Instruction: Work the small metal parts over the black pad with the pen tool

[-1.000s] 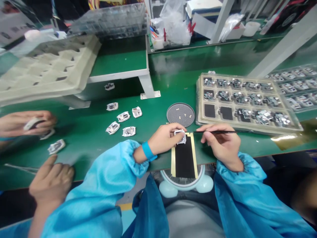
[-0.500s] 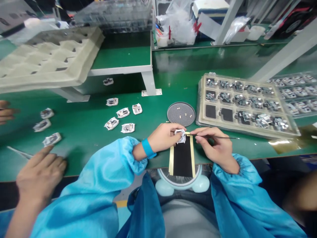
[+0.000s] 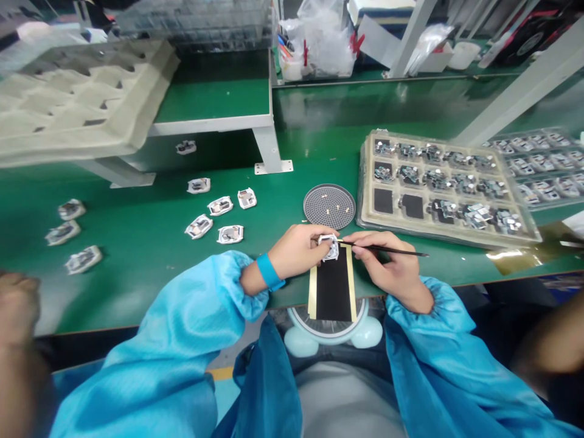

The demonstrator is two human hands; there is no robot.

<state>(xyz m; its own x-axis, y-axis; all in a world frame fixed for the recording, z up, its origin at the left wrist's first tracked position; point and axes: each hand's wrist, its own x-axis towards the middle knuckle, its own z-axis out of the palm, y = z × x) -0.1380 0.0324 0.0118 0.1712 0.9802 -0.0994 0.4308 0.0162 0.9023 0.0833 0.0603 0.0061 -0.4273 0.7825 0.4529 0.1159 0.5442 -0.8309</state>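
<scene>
My left hand [image 3: 298, 249] pinches a small white-framed part [image 3: 329, 246] over the top end of a black pad with yellow edges [image 3: 332, 285]. My right hand [image 3: 387, 264] grips thin black tweezers [image 3: 387, 249], their tip touching the part. Both arms wear blue sleeves, and a blue band circles the left wrist. A round perforated dish [image 3: 329, 207] with a few tiny pieces lies just beyond the hands.
A beige tray [image 3: 444, 228] of parts sits at right, with a clear tray [image 3: 538, 164] beyond it. Several loose parts [image 3: 221, 216] lie on the green bench at left. An empty moulded tray [image 3: 77, 103] rests on a white stand. Another person's hand [image 3: 18, 304] shows at far left.
My right hand has moved the tweezer tip leftwards onto the part. The neighbour's upper hand has left the view, three parts now lie where it was, and the lower hand has drawn back.
</scene>
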